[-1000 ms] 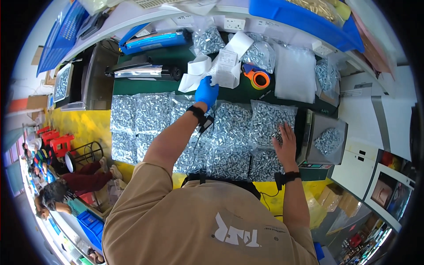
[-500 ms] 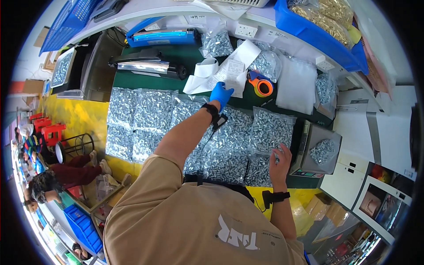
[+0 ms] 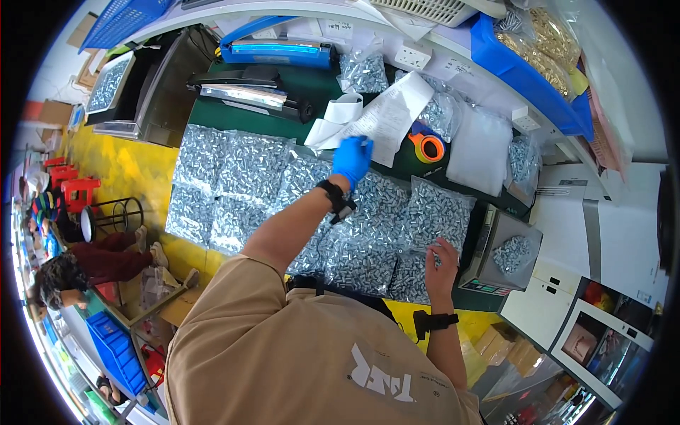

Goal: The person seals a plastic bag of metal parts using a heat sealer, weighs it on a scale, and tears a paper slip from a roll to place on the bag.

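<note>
Head view: curled left hand (image 3: 351, 160), grip indeterminable, overlaps the printed paper strip (image 3: 391, 117), apparently to steady it; half-open right hand (image 3: 440, 266), seemingly empty, overlies flat-laid fastener bags (image 3: 438, 212) below the strip.

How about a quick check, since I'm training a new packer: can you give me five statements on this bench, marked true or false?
1. The left hand wears a blue glove. True.
2. The right hand is gloved too. False: it is bare.
3. The orange tape roll lies right of the white paper strip. True.
4. The scale carries nothing. False: metal parts lie on it.
5. The blue bin holds gold-coloured parts. True.
</note>
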`<state>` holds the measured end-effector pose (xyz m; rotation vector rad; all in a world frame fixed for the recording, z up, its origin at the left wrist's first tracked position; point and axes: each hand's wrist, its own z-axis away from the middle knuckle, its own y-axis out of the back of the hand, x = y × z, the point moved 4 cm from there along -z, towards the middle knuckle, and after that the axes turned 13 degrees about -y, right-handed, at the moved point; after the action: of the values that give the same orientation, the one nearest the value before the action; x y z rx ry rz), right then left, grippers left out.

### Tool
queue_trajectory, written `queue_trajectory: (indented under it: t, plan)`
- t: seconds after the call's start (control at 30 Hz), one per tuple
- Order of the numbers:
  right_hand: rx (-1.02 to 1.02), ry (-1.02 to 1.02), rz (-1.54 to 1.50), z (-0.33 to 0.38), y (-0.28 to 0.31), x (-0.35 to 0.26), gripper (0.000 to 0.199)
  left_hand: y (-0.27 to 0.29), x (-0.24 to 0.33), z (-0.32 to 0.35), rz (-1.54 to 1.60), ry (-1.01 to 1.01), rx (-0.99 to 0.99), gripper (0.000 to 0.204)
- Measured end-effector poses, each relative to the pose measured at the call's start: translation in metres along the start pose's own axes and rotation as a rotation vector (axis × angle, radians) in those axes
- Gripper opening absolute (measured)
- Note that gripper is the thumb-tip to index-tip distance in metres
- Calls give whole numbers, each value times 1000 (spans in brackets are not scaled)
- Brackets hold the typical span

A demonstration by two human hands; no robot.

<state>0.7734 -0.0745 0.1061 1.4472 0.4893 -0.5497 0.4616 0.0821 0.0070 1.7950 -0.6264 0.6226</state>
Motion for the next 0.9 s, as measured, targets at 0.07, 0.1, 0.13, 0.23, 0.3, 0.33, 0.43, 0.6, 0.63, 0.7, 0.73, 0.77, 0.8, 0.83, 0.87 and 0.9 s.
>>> queue_trajectory:
  t: [0.07, 0.1, 0.13, 0.23, 0.3, 0.33, 0.43, 0.6, 0.63, 0.7, 0.73, 0.77, 0.8, 0.83, 0.87, 0.9]
  plan:
    - [-8, 18, -5, 3, 1, -3, 10, 17, -25, -6, -106, 18, 21, 32]
    - [-8, 20, -4, 6, 0, -4, 10, 25, -38, -8, -247, 60, 18, 31]
    - [-14, 27, -3, 8, 0, -5, 10, 29, -47, -10, -385, 99, 16, 30]
    - [-16, 43, 1, 13, -1, -9, 11, 23, -62, -7, -274, 247, -86, 29]
    - [-23, 46, -6, 16, 0, -12, 11, 22, -66, -11, -216, 316, -138, 28]
    - [-28, 48, -10, 17, 1, -13, 11, 23, -66, -17, -101, 317, -170, 28]
    - [-43, 57, -11, 16, 3, -15, 11, 40, -65, -27, 114, 316, -219, 27]
    - [-1, 73, -67, 19, -4, -3, 12, 154, 14, -24, 378, 115, 262, 17]
    - [5, 82, -82, 18, -6, -5, 12, 177, 30, -11, 535, 152, 309, 13]
    - [-62, 90, -158, 12, -13, -14, 13, 200, 54, 18, 634, 112, 309, 10]
    - [-94, 94, -196, 11, -16, -19, 14, 207, 66, 35, 744, 84, 300, 7]
    - [-87, 112, -214, 10, -17, -27, 14, 212, 76, 55, 802, 104, 236, 7]
    - [-189, 72, -279, 8, -20, -37, 15, 213, 85, 75, 861, 122, 172, 7]
    - [-291, 34, -339, 7, -22, -47, 16, 210, 95, 95, 903, 181, 112, 7]
    - [-394, 4, -398, 3, -25, -59, 17, 206, 105, 113, 942, 235, 58, 7]
    - [-385, 34, -410, 0, -24, -70, 17, 199, 112, 133, 924, 281, 20, 6]
